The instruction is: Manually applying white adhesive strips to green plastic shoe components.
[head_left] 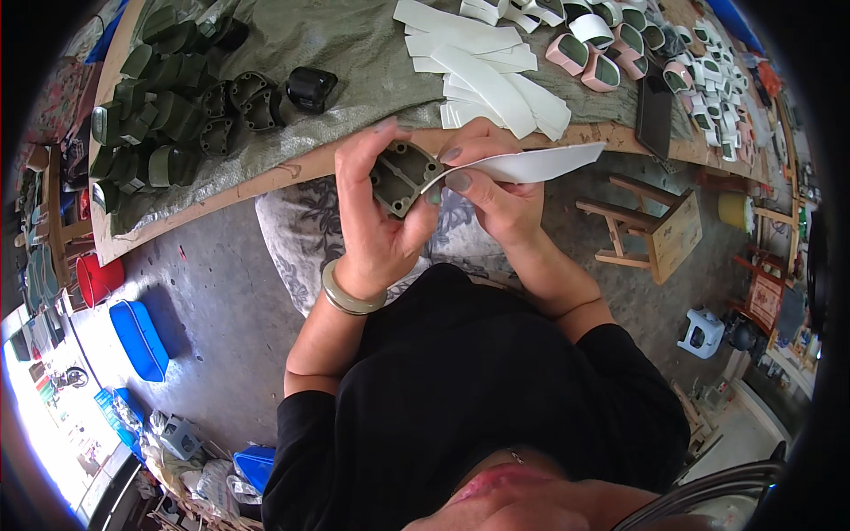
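Note:
Above my lap, at the table's front edge, my left hand (379,208) is closed round a dark green plastic shoe heel (400,180). The heel's hollow, ribbed side with small round holes faces up. My right hand (503,190) pinches a white strip (540,165) between thumb and fingers. One end of this strip meets the heel's right edge, by my left thumb; its other end sticks out to the right. On the table beyond lies a pile of similar white strips (491,75).
Dark green heels (168,115) are heaped at the table's left, near a black heel (311,89). White and pink covered heels (602,71) crowd the right, beside a dark phone-like slab (653,115). A wooden stool (668,234) and blue bin (140,341) stand on the floor.

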### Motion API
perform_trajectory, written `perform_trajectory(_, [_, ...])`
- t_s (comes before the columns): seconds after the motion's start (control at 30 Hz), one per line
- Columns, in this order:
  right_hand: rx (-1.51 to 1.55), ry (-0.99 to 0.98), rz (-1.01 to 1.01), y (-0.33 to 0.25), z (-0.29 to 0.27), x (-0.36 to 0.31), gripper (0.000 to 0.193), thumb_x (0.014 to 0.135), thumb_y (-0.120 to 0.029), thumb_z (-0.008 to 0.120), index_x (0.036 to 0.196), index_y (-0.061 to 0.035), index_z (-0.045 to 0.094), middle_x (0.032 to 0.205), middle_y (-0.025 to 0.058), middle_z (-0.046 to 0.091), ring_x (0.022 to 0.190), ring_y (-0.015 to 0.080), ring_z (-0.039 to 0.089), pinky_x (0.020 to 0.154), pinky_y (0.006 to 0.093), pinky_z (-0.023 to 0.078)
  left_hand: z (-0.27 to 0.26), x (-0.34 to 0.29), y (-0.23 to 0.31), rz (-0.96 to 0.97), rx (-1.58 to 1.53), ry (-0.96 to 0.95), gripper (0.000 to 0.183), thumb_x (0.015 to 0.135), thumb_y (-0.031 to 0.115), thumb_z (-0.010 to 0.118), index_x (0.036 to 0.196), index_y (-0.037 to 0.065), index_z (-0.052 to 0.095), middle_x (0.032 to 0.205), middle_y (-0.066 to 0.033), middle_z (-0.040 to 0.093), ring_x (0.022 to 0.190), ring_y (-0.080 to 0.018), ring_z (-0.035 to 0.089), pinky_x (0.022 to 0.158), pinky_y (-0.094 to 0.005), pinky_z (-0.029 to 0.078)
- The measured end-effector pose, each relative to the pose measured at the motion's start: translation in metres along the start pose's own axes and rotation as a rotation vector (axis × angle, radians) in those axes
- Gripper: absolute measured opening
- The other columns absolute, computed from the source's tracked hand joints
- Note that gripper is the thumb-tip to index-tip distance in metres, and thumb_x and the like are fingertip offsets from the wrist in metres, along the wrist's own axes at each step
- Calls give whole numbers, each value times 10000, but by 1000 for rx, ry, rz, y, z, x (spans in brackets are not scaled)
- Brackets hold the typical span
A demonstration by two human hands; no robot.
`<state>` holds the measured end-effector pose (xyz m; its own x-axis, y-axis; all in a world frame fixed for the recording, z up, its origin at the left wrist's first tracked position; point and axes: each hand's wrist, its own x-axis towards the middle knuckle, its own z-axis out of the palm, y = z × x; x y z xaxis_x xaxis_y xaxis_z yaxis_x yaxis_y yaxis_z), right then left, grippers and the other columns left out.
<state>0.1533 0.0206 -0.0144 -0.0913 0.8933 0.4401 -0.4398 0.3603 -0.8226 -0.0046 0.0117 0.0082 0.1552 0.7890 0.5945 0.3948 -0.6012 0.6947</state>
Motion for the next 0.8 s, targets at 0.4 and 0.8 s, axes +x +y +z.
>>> perform_trajectory(0.4, [461, -70, 104, 0, -4, 10, 165, 876, -206, 665, 974, -74, 649, 874, 62, 508, 843, 177, 489, 739, 284, 406, 3, -2, 13, 50, -253, 118, 927, 659, -85, 750, 1392, 42, 196, 1264, -239, 435, 1085, -312, 584, 875, -395, 540])
perform_trajectory(0.8, [698, 61, 317, 8, -4, 12, 206, 876, -248, 687, 922, -48, 660, 897, 34, 554, 881, 146, 514, 785, 305, 423, 8, -2, 18, -71, -408, -6, 494, 673, 25, 814, 1100, 16, 566, 1113, -169, 640, 1130, -323, 597, 982, -450, 455])
